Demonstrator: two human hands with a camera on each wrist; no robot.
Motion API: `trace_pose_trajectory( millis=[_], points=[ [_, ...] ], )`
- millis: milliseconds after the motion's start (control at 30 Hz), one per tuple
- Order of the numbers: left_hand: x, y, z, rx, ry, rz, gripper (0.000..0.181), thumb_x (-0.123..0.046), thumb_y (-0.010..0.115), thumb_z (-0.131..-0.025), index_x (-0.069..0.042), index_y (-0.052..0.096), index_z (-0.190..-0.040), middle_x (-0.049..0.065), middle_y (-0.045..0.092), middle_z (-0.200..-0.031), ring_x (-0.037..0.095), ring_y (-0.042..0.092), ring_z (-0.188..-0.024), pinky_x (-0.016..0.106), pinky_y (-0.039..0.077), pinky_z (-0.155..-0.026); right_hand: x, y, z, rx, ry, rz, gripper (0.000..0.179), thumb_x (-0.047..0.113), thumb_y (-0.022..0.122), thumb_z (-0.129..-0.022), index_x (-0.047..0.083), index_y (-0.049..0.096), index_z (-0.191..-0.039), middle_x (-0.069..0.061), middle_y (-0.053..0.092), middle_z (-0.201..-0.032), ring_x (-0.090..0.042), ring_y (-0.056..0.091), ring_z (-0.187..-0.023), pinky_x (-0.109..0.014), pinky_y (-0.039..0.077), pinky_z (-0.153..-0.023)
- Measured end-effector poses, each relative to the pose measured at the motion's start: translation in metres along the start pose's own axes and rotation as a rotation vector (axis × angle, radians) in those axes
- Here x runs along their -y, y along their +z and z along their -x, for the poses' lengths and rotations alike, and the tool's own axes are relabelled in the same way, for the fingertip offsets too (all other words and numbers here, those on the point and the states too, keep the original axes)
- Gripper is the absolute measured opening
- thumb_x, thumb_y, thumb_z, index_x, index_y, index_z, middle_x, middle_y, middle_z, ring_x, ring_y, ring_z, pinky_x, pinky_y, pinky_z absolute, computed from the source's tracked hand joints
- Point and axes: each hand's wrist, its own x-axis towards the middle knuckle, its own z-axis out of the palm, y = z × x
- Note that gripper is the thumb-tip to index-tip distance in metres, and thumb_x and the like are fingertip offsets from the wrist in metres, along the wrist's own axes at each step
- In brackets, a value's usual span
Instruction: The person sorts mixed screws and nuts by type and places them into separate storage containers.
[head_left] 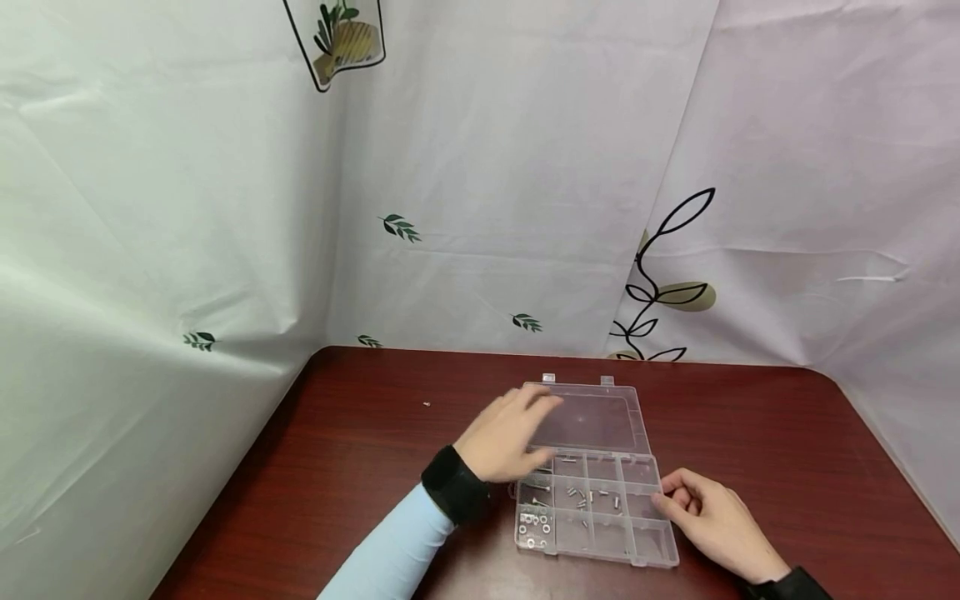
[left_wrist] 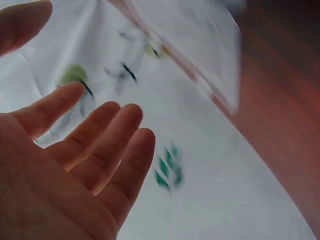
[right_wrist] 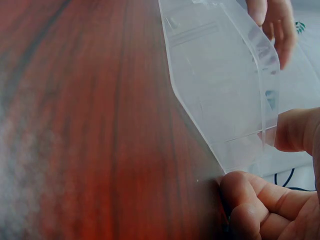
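A clear plastic compartment box (head_left: 652, 546) lies on the table with its lid (head_left: 592, 421) folded back away from me. Small screws (head_left: 581, 497) sit in several of its middle compartments, and ring-shaped nuts or washers (head_left: 534, 530) fill the front left one. My left hand (head_left: 504, 437) is over the left side of the box and lid, thumb apart from the fingers. In the left wrist view its fingers (left_wrist: 127, 160) are extended, with nothing held. My right hand (head_left: 712, 521) holds the box's right side, thumb at the upper rim and curled fingers (right_wrist: 240, 187) at the lower edge.
The dark red wooden table (head_left: 367, 467) has rounded far corners. A tiny light-coloured piece (head_left: 427, 404) lies on it, left of the lid. White cloth with leaf prints (head_left: 487, 167) hangs behind the table and along both sides.
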Motion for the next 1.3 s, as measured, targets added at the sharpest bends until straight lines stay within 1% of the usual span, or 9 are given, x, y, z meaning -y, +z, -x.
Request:
trace_pose_trajectory(
  millis=[200,333,567,800,933,1000,1067,1200,1300],
  points=[
    [0.042,-0.005,0.006,-0.002,-0.193,-0.023,0.059,-0.037,0.075,-0.09,-0.014,0.058,-0.142,0.009,0.058,-0.139,0.029,0.062,-0.12,0.042,0.052,-0.102,0.0,0.0,0.0,-0.003,-0.004,0.0,0.013,0.028,0.078,-0.092,0.021,0.067,-0.091,0.014,0.052,-0.069,0.001,0.044,-0.056,-0.02,0.034,-0.057],
    [0.065,-0.003,0.012,0.002,-0.298,-0.031,0.05,-0.031,0.077,-0.09,-0.013,0.064,-0.134,0.011,0.061,-0.132,0.031,0.063,-0.115,0.045,0.054,-0.097,0.0,0.0,0.0,0.006,0.004,0.006,0.013,0.029,0.077,-0.092,0.02,0.067,-0.092,0.013,0.052,-0.07,0.001,0.044,-0.057,-0.021,0.034,-0.058],
    [0.099,0.004,0.023,0.018,-0.447,-0.058,0.036,-0.024,0.077,-0.092,-0.01,0.068,-0.123,0.017,0.06,-0.127,0.035,0.062,-0.111,0.048,0.056,-0.092,-0.001,0.0,0.0,-0.001,-0.001,0.015,0.013,0.03,0.077,-0.092,0.021,0.067,-0.092,0.014,0.052,-0.07,0.001,0.044,-0.058,-0.021,0.034,-0.058],
    [0.126,0.007,0.038,0.043,-0.578,-0.035,0.025,-0.016,0.077,-0.09,-0.008,0.07,-0.114,0.018,0.063,-0.118,0.036,0.063,-0.104,0.05,0.056,-0.089,0.0,0.0,0.001,-0.003,-0.008,0.008,0.012,0.029,0.077,-0.092,0.021,0.068,-0.091,0.015,0.052,-0.069,0.001,0.044,-0.057,-0.021,0.034,-0.058],
    [0.139,0.013,0.045,0.051,-0.607,-0.024,0.018,-0.01,0.075,-0.09,-0.009,0.07,-0.107,0.017,0.063,-0.113,0.035,0.063,-0.1,0.049,0.057,-0.086,-0.001,0.001,0.002,0.003,-0.003,0.012,0.013,0.03,0.077,-0.092,0.021,0.067,-0.092,0.015,0.052,-0.069,0.001,0.044,-0.057,-0.021,0.034,-0.058],
    [0.145,0.018,0.047,0.048,-0.605,-0.027,0.015,-0.008,0.074,-0.09,-0.009,0.071,-0.105,0.016,0.063,-0.11,0.034,0.064,-0.098,0.047,0.057,-0.084,-0.002,0.001,0.002,0.002,-0.002,0.015,0.013,0.03,0.077,-0.092,0.021,0.067,-0.092,0.015,0.052,-0.069,0.001,0.044,-0.057,-0.021,0.034,-0.058],
    [0.149,0.022,0.049,0.023,-0.591,-0.034,0.012,-0.006,0.073,-0.09,-0.009,0.071,-0.101,0.015,0.064,-0.105,0.033,0.065,-0.093,0.045,0.057,-0.081,-0.001,0.001,0.002,-0.003,-0.005,0.015,0.013,0.029,0.077,-0.092,0.021,0.067,-0.091,0.015,0.052,-0.069,0.001,0.044,-0.057,-0.021,0.034,-0.058],
    [0.154,0.027,0.05,-0.029,-0.566,-0.043,0.01,-0.001,0.07,-0.088,-0.01,0.072,-0.093,0.011,0.065,-0.094,0.029,0.065,-0.084,0.042,0.057,-0.074,-0.001,0.001,0.001,-0.01,-0.016,0.009,0.013,0.028,0.078,-0.092,0.021,0.067,-0.091,0.015,0.051,-0.069,0.001,0.044,-0.056,-0.02,0.034,-0.057],
    [0.154,0.026,0.049,-0.034,-0.564,-0.031,0.013,0.001,0.067,-0.088,-0.011,0.071,-0.086,0.008,0.063,-0.087,0.027,0.063,-0.078,0.041,0.056,-0.069,0.0,0.0,0.0,-0.002,-0.014,0.006,0.013,0.029,0.077,-0.092,0.021,0.067,-0.092,0.014,0.052,-0.069,0.001,0.044,-0.056,-0.021,0.034,-0.058]
  ],
)
